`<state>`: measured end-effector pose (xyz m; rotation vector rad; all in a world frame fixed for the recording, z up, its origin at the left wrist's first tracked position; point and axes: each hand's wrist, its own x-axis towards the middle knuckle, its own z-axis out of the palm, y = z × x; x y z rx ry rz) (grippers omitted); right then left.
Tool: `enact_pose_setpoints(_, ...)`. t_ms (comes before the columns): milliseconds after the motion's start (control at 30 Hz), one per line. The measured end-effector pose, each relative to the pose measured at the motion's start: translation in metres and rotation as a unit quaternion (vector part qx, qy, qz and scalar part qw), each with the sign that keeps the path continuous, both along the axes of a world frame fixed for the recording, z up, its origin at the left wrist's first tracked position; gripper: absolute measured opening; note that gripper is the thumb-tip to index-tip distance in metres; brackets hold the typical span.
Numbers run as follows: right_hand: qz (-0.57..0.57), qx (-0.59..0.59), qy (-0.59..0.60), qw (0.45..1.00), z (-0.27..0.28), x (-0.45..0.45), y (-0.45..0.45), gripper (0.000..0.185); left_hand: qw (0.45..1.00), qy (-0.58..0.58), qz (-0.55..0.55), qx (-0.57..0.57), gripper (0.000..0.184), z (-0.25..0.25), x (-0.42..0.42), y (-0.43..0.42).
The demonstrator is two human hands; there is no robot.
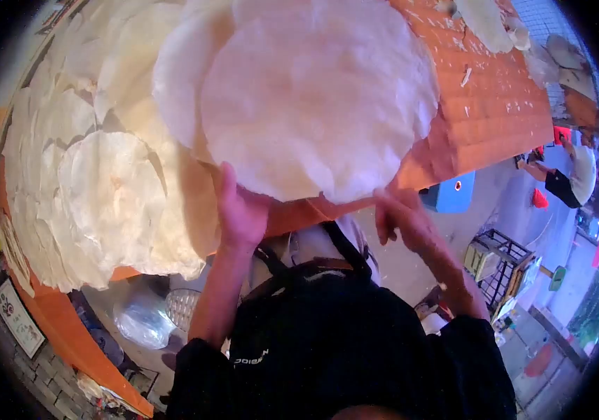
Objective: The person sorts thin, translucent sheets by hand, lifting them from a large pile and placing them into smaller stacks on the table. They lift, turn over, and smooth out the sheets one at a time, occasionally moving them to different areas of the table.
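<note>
A large, thin, pale round sheet that looks like flatbread lies at the top middle, overlapping another round sheet at its left. My left hand is at its lower left edge, thumb raised beside the rim and the other fingers partly hidden under it; it grips the edge. My right hand is at the lower right edge, one fingertip close to or touching the rim. Its other fingers hang apart below, with nothing visible between them. Many similar sheets overlap across the left side.
An orange-covered table with pale scraps extends right. Beneath its edge stands a blue box. A dark metal rack is on the floor at right, and another person is farther off. A clear plastic bag sits at lower left.
</note>
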<state>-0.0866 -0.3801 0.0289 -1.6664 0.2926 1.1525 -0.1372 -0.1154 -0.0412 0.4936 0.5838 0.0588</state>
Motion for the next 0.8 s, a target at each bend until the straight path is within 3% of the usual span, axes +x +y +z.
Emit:
enact_pose_setpoints(100,0.066,-0.030,-0.297,0.952,0.029,0.014,0.046,0.028,0.996,-0.072,-0.050,0.005,0.058,0.008,0.003,0.000)
enact_pose_setpoints(167,0.107,0.014,-0.558,0.823,0.019,0.030,0.078,0.026,0.993,-0.082,-0.073,0.053,0.060,0.005,0.006,0.001)
enact_pose_setpoints(233,0.082,0.041,-0.610,0.787,-0.002,0.036,0.114,0.029,0.989,-0.077,-0.080,0.096,0.062,0.007,0.009,0.002)
enact_pose_setpoints(367,0.077,0.047,-0.623,0.777,-0.010,0.041,0.122,0.029,0.990,-0.049,-0.078,0.110,0.060,0.015,0.019,-0.003)
enact_pose_setpoints(467,0.112,0.109,-0.530,0.833,-0.008,0.042,0.110,0.027,0.990,-0.037,-0.067,0.121,0.041,0.012,0.024,-0.001)
enact_pose_setpoints(567,0.054,0.104,-0.378,0.918,-0.003,0.044,0.107,0.020,0.991,-0.025,-0.042,0.121,0.029,0.019,0.030,-0.005)
enact_pose_setpoints(633,0.019,0.030,-0.386,0.922,0.004,0.041,0.109,0.015,0.983,0.016,-0.054,0.174,0.026,0.021,0.031,-0.004)
enact_pose_setpoints(667,0.000,-0.009,-0.391,0.920,0.006,0.041,0.111,0.013,0.969,0.048,-0.075,0.229,0.025,0.019,0.033,-0.002)
enact_pose_setpoints(700,0.074,-0.061,-0.460,0.882,-0.002,0.039,0.119,0.012,0.951,0.075,-0.097,0.284,0.024,0.017,0.036,-0.001)
enact_pose_setpoints(767,0.212,-0.173,-0.577,0.770,-0.028,0.035,0.138,0.011,0.955,0.137,-0.063,0.256,0.030,-0.021,0.028,0.011)
enact_pose_setpoints(800,0.203,-0.158,-0.588,0.767,-0.025,0.036,0.135,0.007,0.959,0.150,-0.057,0.236,0.031,-0.025,0.026,0.014)
